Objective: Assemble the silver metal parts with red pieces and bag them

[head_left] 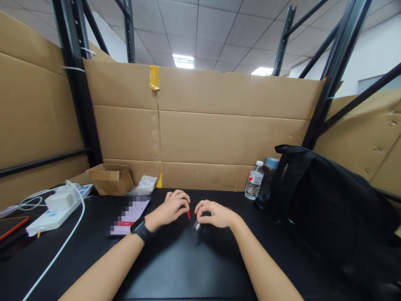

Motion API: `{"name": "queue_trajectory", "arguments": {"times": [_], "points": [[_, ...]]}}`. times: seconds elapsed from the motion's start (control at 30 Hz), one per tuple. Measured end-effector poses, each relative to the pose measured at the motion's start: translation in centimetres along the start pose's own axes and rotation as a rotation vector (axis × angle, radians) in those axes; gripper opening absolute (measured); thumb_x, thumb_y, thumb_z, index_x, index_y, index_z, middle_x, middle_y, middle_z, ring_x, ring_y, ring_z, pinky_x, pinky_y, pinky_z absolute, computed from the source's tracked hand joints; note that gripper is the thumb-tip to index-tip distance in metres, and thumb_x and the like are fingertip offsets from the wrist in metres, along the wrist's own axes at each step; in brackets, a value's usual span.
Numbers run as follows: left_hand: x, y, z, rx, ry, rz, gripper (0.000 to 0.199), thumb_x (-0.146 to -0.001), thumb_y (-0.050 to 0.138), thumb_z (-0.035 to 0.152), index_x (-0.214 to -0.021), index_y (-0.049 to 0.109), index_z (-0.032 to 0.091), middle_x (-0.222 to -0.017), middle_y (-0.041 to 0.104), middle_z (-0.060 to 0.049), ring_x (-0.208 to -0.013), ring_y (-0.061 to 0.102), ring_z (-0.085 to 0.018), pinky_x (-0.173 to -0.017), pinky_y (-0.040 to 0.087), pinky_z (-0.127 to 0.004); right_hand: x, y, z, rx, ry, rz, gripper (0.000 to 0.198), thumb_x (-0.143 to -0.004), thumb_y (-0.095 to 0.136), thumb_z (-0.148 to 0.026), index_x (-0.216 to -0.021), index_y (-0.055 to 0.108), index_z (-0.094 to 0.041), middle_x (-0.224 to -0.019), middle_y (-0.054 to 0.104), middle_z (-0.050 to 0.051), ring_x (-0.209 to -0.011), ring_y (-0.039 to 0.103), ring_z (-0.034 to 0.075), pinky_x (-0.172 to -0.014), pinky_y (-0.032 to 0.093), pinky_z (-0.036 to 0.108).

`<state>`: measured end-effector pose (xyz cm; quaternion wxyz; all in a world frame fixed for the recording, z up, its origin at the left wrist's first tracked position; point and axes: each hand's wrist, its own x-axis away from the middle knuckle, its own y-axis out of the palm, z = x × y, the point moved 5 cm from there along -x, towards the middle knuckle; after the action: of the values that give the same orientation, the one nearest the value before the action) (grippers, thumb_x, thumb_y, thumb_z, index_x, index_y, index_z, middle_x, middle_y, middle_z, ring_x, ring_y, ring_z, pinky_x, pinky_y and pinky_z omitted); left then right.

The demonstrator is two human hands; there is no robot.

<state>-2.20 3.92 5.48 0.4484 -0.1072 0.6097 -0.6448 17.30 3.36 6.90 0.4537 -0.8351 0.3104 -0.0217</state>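
Observation:
Over the middle of the black table my left hand point(174, 206) pinches a small red loop point(189, 215), which hangs below its fingertips. A dark watch is strapped round that wrist. Just to the right, my right hand point(214, 213) is closed on a small shiny metal piece point(197, 226); it is too small and blurred to name its kind. The two hands are close together but apart, both a little above the tabletop point(188, 267). My fingers partly cover both small things.
Left of my hands lie a tablet-like screen point(133, 213), a power strip point(59, 211) with white cables and an orange-edged phone point(12, 225). Behind stand an open cardboard box point(117, 184) and clear plastic wrap point(145, 184). At right are a water bottle point(254, 182), a dark bottle point(267, 179) and a black bag point(326, 205).

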Motion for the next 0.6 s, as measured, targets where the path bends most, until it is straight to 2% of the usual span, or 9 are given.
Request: {"name": "queue_trajectory", "arguments": {"times": [0.07, 0.13, 0.23, 0.4, 0.6], "points": [[0.2, -0.7, -1.3, -0.045, -0.04, 0.039, 0.018, -0.098, 0.058, 0.032, -0.091, 0.073, 0.025, -0.122, 0.065, -0.005, -0.122, 0.046, -0.026, -0.1, 0.03, -0.044, 0.5, -1.3, 1.3, -0.043, 0.108, 0.053, 0.01, -0.087, 0.069, -0.027, -0.086, 0.075, -0.019, -0.096, 0.073, 0.004, -0.09, 0.066, 0.018, -0.083, 0.05, 0.029], [0.5, -1.3, -2.8, -0.084, -0.09, 0.067, 0.017, -0.096, 0.059, 0.032, -0.09, 0.074, 0.025, -0.121, 0.065, -0.005, -0.122, 0.046, -0.027, -0.101, 0.03, -0.045, 1.5, -3.2, 3.5, -0.08, 0.278, 0.196, 0.013, -0.087, 0.065, -0.026, -0.087, 0.073, -0.016, -0.078, 0.071, 0.003, -0.073, 0.064, 0.016, -0.07, 0.049, 0.026], [1.1, -1.8, -4.5, -0.113, -0.132, 0.068, 0.016, -0.092, 0.061, 0.03, -0.085, 0.074, 0.023, -0.117, 0.066, -0.005, -0.119, 0.048, -0.027, -0.101, 0.03, -0.045, 3.7, -5.5, 6.8, -0.168, 0.474, 0.366, 0.015, -0.084, 0.066, -0.026, -0.09, 0.071, -0.013, -0.071, 0.071, 0.004, -0.062, 0.063, 0.015, -0.059, 0.046, 0.024], [1.5, -1.8, -4.8, -0.106, -0.138, 0.022, 0.014, -0.084, 0.065, 0.028, -0.076, 0.074, 0.022, -0.108, 0.069, -0.005, -0.112, 0.053, -0.026, -0.1, 0.033, -0.043, 6.4, -6.9, 10.3, -0.198, 0.61, 0.42, 0.018, -0.077, 0.071, -0.02, -0.093, 0.069, -0.013, -0.066, 0.073, 0.003, -0.058, 0.065, 0.015, -0.06, 0.048, 0.024], [1.3, -1.7, -4.3, -0.15, -0.171, 0.024, 0.013, -0.081, 0.065, 0.026, -0.072, 0.073, 0.021, -0.105, 0.071, -0.005, -0.112, 0.053, -0.027, -0.097, 0.033, -0.044, 7.2, -6.3, 12.6, -0.12, 0.715, 0.358, 0.009, -0.076, 0.072, -0.016, -0.083, 0.068, -0.014, -0.06, 0.071, 0.002, -0.058, 0.066, 0.015, -0.057, 0.046, 0.023]]}}
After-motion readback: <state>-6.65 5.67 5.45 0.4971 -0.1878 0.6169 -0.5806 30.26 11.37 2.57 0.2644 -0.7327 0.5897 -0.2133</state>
